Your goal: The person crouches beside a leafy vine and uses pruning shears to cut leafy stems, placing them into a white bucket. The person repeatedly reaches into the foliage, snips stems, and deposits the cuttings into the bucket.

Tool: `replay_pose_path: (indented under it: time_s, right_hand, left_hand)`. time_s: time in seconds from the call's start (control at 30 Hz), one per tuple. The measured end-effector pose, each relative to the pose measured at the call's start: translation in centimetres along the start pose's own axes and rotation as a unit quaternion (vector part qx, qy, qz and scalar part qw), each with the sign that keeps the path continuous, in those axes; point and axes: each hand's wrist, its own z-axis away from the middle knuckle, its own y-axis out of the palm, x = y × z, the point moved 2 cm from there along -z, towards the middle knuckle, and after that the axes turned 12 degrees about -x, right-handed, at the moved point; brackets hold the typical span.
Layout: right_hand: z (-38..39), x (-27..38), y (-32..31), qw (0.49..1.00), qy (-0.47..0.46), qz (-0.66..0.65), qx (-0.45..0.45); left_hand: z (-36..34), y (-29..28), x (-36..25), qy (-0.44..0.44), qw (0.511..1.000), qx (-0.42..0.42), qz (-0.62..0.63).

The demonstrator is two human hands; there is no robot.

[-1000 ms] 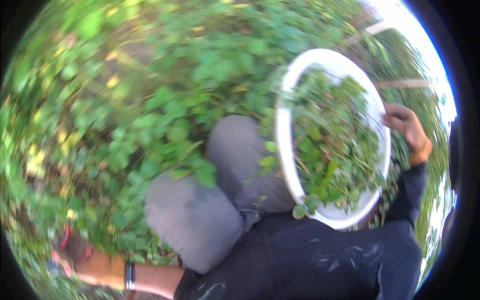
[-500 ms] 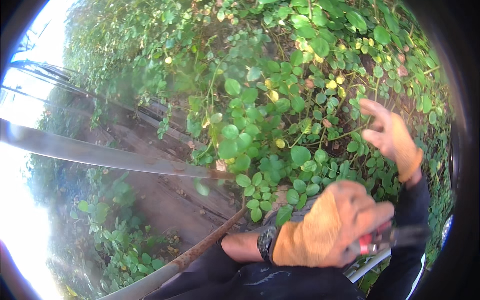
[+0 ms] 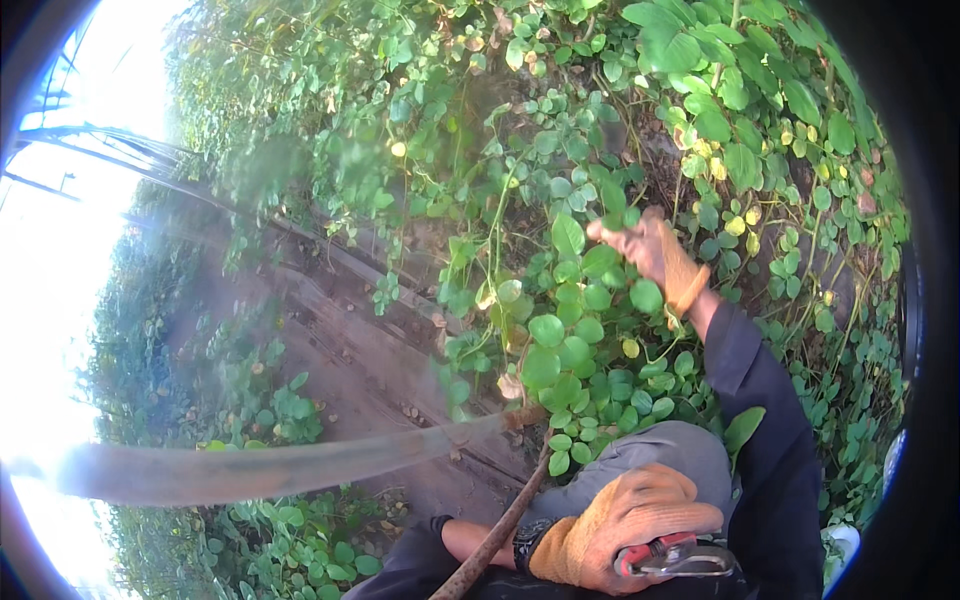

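Note:
My left hand [image 3: 620, 525], in an orange work glove with a dark watch at the wrist, is closed round red-handled pruning shears [image 3: 655, 552] low in the view, by my knee. The shears' metal part points right. My right hand [image 3: 655, 255], in an orange glove that leaves the fingers bare, reaches up into the leafy plants [image 3: 570, 340]. Its fingers are curled together among round green leaves at the end of a shoot. Leaves cover part of them, so what they pinch is hidden.
A grey metal bar [image 3: 300, 470] crosses from the left to a rusty end amid the leaves. A rusty rod [image 3: 500, 525] slants up beside my left wrist. Brown soil [image 3: 350, 370] runs between the plant rows. My grey-clad knee [image 3: 660, 460] is below the foliage.
My right hand has moved left, from open over the foliage to closed in among the leaves. My left hand has lowered slightly with the shears. The view has shifted.

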Motion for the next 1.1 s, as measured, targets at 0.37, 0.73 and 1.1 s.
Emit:
replay_pose_path:
  time_s: [0.37, 0.73, 1.1]
  right_hand:
    - [13.7, 1.6, 2.1, 0.892, 0.22, -0.116, 0.377]
    - [17.2, 1.0, 6.0, 0.858, 0.104, 0.029, 0.502]
    - [14.1, 18.4, -13.7, 0.881, 0.033, -0.317, 0.35]
  left_hand:
    - [-0.2, 0.1, 0.8, 0.03, 0.994, -0.098, 0.033]
    - [0.1, 0.2, 1.9, 0.137, 0.99, -0.035, 0.025]
    - [0.5, 0.9, 1.1, 0.11, 0.991, -0.07, -0.042]
